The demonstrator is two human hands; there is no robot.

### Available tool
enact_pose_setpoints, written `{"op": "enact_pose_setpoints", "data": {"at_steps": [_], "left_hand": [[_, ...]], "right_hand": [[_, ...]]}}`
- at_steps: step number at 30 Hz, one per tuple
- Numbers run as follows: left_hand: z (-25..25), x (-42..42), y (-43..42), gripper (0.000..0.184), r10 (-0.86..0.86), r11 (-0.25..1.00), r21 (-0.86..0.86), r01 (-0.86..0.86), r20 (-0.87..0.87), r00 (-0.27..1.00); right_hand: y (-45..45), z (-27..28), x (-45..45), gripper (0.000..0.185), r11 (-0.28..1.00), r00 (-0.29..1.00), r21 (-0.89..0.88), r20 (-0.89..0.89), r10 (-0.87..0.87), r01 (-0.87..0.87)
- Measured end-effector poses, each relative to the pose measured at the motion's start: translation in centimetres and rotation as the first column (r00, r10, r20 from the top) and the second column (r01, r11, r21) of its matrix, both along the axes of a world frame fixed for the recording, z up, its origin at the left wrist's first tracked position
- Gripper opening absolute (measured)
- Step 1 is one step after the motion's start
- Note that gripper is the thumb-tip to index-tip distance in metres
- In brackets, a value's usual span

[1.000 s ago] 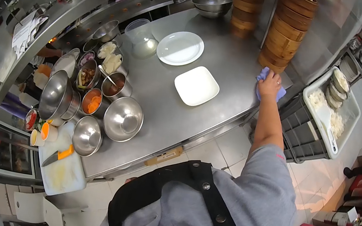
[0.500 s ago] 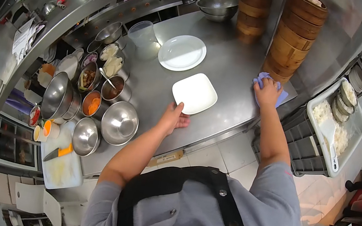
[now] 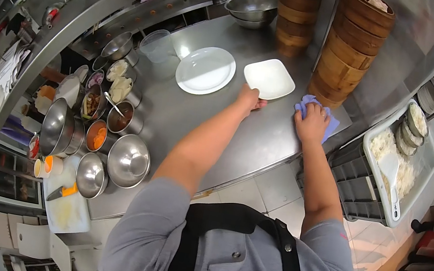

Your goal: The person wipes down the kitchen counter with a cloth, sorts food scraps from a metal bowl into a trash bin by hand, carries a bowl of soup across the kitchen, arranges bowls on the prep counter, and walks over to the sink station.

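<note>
My left hand (image 3: 250,99) grips the near left edge of a white square dish (image 3: 269,79) over the steel table, its fingers partly under the rim. To the right, my right hand (image 3: 312,122) presses on a purple cloth (image 3: 332,125) with its fingers spread over it, in front of a tall stack of bamboo steamers (image 3: 340,67). A white oval plate (image 3: 205,71) lies to the left of the dish.
Steel bowls (image 3: 129,160) and food containers (image 3: 95,135) crowd the table's left side, beside a cutting board (image 3: 68,208) with a knife (image 3: 63,191). Steel bowls (image 3: 251,8) and shorter steamers (image 3: 295,19) stand behind. A rice tub (image 3: 398,161) is at right.
My left hand came in from the left and took hold of the square dish, which has moved back and to the right. My right hand and the cloth have shifted slightly left.
</note>
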State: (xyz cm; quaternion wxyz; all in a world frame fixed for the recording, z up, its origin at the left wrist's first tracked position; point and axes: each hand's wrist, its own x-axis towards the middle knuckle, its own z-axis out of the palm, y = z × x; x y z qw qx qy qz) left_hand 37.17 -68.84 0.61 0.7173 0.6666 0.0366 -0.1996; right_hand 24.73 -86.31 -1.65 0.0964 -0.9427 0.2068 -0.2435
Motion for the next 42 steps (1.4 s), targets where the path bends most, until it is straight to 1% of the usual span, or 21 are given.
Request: {"op": "enact_pose_setpoints", "data": {"at_steps": [2,6,9,10,12,15,17,18,20,22,24,25,26,27,32,36,37,38,40,41,42], "left_hand": [[-0.7,1.1,-1.7,0.04,-0.154,0.987,0.033,0.158,-0.097,0.983],[-2.4,1.1,-4.1,0.042,-0.236,0.972,-0.042,0.232,-0.143,0.961],[-2.1,-0.1,-4.6,0.06,-0.174,0.972,-0.19,0.139,-0.183,0.968],[-1.7,-0.5,-4.0,0.06,-0.159,0.974,-0.188,0.124,-0.186,0.97],[-1.0,-2.1,-2.7,0.08,-0.111,0.986,-0.145,0.083,-0.197,0.974],[-2.8,-6.3,2.1,0.062,-0.286,0.951,-0.146,0.273,-0.079,0.955],[-1.3,-11.7,7.5,0.042,-0.505,0.849,-0.256,0.462,-0.138,0.852],[0.3,-14.9,10.2,0.031,-0.55,0.835,-0.138,0.533,-0.18,0.815],[1.7,-19.7,16.0,0.028,-0.704,0.685,0.106,0.721,-0.156,0.693],[-0.2,-23.8,21.8,0.026,-0.687,0.692,0.233,0.683,-0.079,0.723],[-4.9,-27.3,26.8,0.025,-0.478,0.864,0.208,0.459,0.049,0.877],[-4.7,-28.2,28.1,0.025,-0.473,0.868,0.204,0.453,0.057,0.879],[-4.2,-29.3,29.3,0.025,-0.346,0.935,0.059,0.349,-0.061,0.936],[-3.9,-30.4,30.0,0.025,-0.229,0.973,-0.069,0.219,-0.203,0.952],[-2.7,-31.6,30.7,0.025,-0.255,0.967,-0.064,0.247,-0.28,0.926],[-4.1,-32.7,32.7,0.023,-0.263,0.956,0.099,0.277,-0.133,0.956],[-4.5,-33.4,33.3,0.025,-0.239,0.955,0.16,0.249,-0.074,0.968],[-4.9,-34.2,34.1,0.025,-0.221,0.953,0.208,0.222,-0.026,0.975],[-5.6,-36.2,35.7,0.025,-0.181,0.948,0.273,0.166,0.03,0.983],[-6.0,-37.0,36.6,0.025,-0.162,0.943,0.302,0.139,0.053,0.985],[-6.4,-37.8,37.6,0.025,-0.147,0.938,0.325,0.12,0.061,0.987]], "right_hand": [[-0.1,0.0,0.0,0.039,1.0,1.0,0.012,-0.013,0.01,-0.01],[-0.4,-0.8,0.5,0.04,0.999,0.999,0.042,-0.022,0.033,-0.033],[-0.6,-1.0,0.8,0.042,1.0,0.999,0.018,-0.036,0.015,-0.015],[-0.7,-1.1,0.9,0.042,0.999,0.999,0.021,-0.039,0.031,-0.03],[-0.8,-1.3,1.2,0.041,1.0,1.0,0.002,-0.015,0.006,-0.006],[-1.0,-1.2,1.6,0.039,1.0,1.0,-0.018,-0.006,-0.008,0.008],[-0.4,-0.9,1.4,0.039,0.997,0.998,-0.047,-0.006,-0.058,0.057],[0.5,-1.1,1.2,0.039,0.998,0.999,-0.04,0.001,-0.046,0.046],[2.3,-1.3,0.4,0.04,0.989,0.989,-0.068,-0.062,-0.137,0.132],[6.5,-1.2,-1.1,0.044,0.99,0.991,-0.12,-0.106,-0.082,0.069],[11.7,-2.1,-1.5,0.051,0.99,0.983,-0.131,-0.181,0.02,-0.044],[14.3,-2.5,-1.4,0.053,0.981,0.971,-0.095,-0.191,0.146,-0.167],[16.9,-2.0,-1.1,0.053,0.961,0.945,-0.041,-0.193,0.262,-0.275],[19.3,-1.6,-0.5,0.053,0.927,0.908,0.019,-0.193,0.371,-0.375],[25.8,-1.7,1.2,0.043,0.694,0.681,0.079,-0.142,0.719,-0.716],[29.4,-2.7,-6.0,0.039,0.288,0.288,0.158,-0.02,0.957,-0.945],[29.4,-2.8,-7.9,0.039,0.149,0.152,0.17,0.007,0.988,-0.974],[28.9,-2.5,-9.3,0.039,0.155,0.157,0.176,-0.003,0.988,-0.972],[27.1,-1.5,-11.1,0.039,-0.081,-0.073,0.285,0.041,0.997,-0.955],[25.5,-1.9,-10.7,0.038,-0.096,-0.08,0.305,0.063,0.995,-0.948],[23.3,-1.9,-9.9,0.041,-0.006,0.017,0.286,0.079,0.997,-0.958]]}}
